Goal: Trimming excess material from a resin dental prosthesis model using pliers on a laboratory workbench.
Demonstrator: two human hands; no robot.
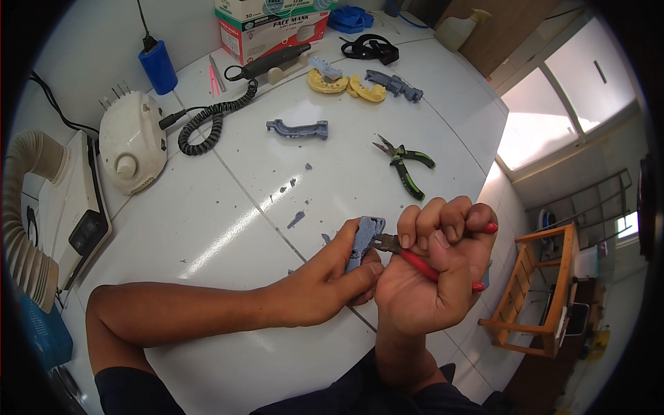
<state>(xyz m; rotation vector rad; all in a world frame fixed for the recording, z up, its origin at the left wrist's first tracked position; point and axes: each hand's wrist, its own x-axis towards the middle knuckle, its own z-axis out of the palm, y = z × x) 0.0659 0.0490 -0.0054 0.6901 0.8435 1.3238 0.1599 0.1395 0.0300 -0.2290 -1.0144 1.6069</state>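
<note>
My left hand (328, 277) grips a blue-grey moulded piece (363, 238) with a rough, pitted surface, held upright at the lower middle of the view. My right hand (436, 270), palm turned up, is closed on red-handled pliers (423, 264), whose metal jaws are at the piece's right side. Small blue-grey scraps (296, 218) lie on the white tiled worktop (207, 242) left of and above my hands. A similar curved blue-grey part (297, 128) lies farther back, and green-and-black pliers (404, 166) lie open above my right hand.
At left stand a white control box (131, 142) with a coiled cord and a hose machine (79, 207). At the back are a rotary handpiece (273, 63), mask boxes (270, 31), yellow dental models (328, 81) and a black strap (366, 48). A wooden stool (557, 290) stands beyond the right edge.
</note>
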